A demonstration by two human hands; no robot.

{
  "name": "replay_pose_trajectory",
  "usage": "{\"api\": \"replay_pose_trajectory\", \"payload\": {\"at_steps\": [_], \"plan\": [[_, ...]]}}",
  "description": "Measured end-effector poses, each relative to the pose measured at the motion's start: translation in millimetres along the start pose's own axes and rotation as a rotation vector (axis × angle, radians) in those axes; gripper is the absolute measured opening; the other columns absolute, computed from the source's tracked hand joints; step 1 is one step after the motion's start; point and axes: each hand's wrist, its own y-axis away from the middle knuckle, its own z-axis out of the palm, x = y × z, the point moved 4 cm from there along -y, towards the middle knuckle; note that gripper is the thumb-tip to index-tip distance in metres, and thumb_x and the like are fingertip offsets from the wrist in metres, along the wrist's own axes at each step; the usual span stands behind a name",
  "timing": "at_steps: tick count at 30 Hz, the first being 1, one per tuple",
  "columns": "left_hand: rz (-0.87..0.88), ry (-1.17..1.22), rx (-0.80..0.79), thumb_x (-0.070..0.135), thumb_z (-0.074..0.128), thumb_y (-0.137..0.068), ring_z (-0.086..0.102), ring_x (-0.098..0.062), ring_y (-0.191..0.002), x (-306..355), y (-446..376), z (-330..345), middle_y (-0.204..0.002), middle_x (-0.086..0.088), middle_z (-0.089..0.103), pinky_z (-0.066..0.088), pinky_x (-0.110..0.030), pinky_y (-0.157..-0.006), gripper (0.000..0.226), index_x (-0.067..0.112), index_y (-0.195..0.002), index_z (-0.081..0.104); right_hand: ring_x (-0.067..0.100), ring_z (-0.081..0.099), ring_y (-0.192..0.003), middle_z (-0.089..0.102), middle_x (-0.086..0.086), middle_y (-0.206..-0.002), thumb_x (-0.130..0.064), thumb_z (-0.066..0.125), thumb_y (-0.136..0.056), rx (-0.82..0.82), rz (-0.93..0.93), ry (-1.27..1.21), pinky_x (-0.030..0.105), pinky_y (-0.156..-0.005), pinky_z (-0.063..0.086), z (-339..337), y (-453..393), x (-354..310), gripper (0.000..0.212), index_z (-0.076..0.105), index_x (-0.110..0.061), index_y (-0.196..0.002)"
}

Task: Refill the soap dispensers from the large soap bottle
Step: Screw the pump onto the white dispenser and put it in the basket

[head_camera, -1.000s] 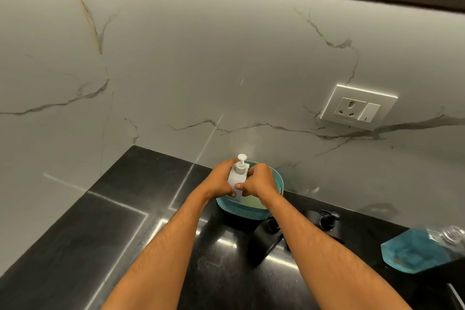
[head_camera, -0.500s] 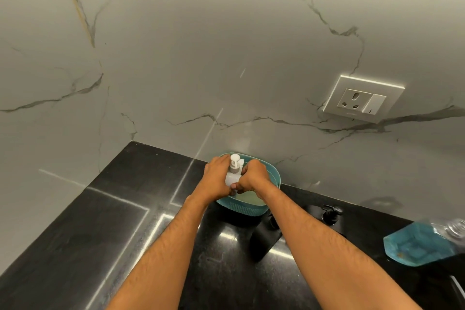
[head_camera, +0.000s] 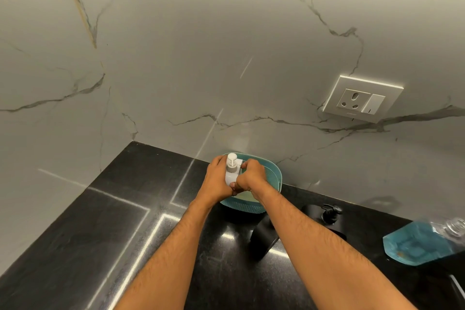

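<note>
Both hands are wrapped around a small white soap dispenser (head_camera: pixel 232 171). The left hand (head_camera: pixel 218 178) curls its fingers around the left side of the bottle. The right hand (head_camera: pixel 251 175) curls around the right side, and its fingers pinch near the top, right beside the pump. The two hands touch each other low down in front of the bottle. So the bottle sits in the middle, squeezed between them, and it stands up straight. Its white pump head (head_camera: pixel 231 158) pokes up above the fingers.

Right under the hands is a teal basket (head_camera: pixel 273 176). The bottle is held inside or just over it; the hands hide the bottom, so I cannot tell which. The basket stands on a shiny black counter (head_camera: pixel 100 234), close to the marble wall (head_camera: pixel 201 58).

To the right of the hands, and nearer the person, stands a black soap dispenser (head_camera: pixel 264 235). A little further right is a black pump top (head_camera: pixel 330 213). Far off to the right, well away from the hands, is the large soap bottle (head_camera: pixel 422 244) with blue soap in it. Nobody is touching it. A white wall socket (head_camera: pixel 362 100) sits on the wall up above it.
</note>
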Motion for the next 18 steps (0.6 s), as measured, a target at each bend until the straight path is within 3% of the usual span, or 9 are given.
{"api": "replay_pose_trajectory", "payload": {"at_steps": [4,13,18], "plan": [[-0.009,-0.001,-0.021,0.021,0.095,-0.055,0.048,-0.023,-0.13,0.9,1.1,-1.7,-0.139,-0.005,0.053,0.047,-0.042,-0.11,0.099,0.018,-0.143,0.049,0.024,0.059,-0.114,0.062,0.007,-0.129,-0.019,0.096,-0.062,0.002,-0.002,0.021,0.032,-0.094,0.05,1.1,0.5,0.8,0.078,0.056,-0.012,-0.129],[-0.024,0.004,-0.065,0.016,0.094,-0.06,0.043,-0.025,-0.136,0.7,3.4,-4.8,-0.145,-0.005,0.047,0.044,-0.046,-0.114,0.102,0.019,-0.148,0.043,0.026,0.062,-0.115,0.065,0.01,-0.128,-0.012,0.093,-0.068,-0.053,0.027,0.028,0.036,-0.097,0.055,1.5,-0.3,1.1,0.072,0.056,-0.009,-0.131],[-0.024,0.026,-0.038,0.018,0.095,-0.061,0.046,-0.022,-0.132,3.5,7.3,-6.4,-0.141,-0.004,0.05,0.044,-0.042,-0.113,0.099,0.021,-0.146,0.046,0.029,0.072,-0.099,0.071,0.014,-0.113,0.001,0.086,-0.071,-0.109,0.036,-0.047,0.041,-0.083,0.063,-1.3,3.0,0.2,0.056,0.062,-0.003,-0.121]]}}
